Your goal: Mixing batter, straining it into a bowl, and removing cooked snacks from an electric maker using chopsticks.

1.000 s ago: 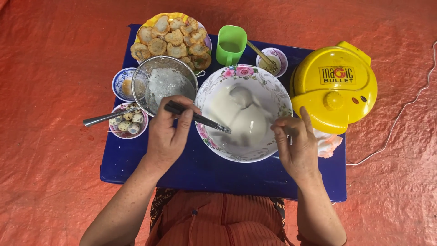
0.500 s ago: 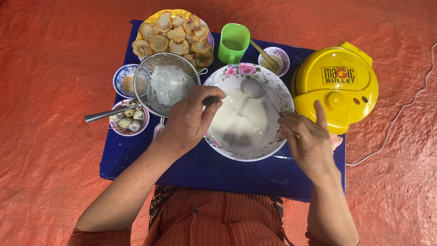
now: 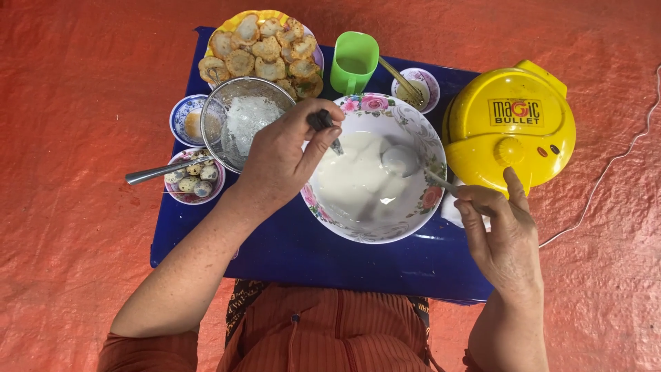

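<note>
A: What's the left hand (image 3: 279, 162) gripping over the floral bowl (image 3: 421, 131)?

B: It's pinching a dark-handled utensil (image 3: 323, 124), fingers closed, handle slanting up-left, tip dipping toward the white batter (image 3: 358, 180). Looks stiff and light, probably slippery.

A: The other?

B: The right hand (image 3: 506, 238) is loosely closing on a spoon (image 3: 413, 165), whose long axis is running down-right from the batter.

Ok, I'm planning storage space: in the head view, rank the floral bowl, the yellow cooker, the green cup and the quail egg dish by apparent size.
1. Floral bowl and yellow cooker: they look alike in width, so I won't rank them.
2. Quail egg dish.
3. Green cup, only slightly smaller than the dish.
</note>
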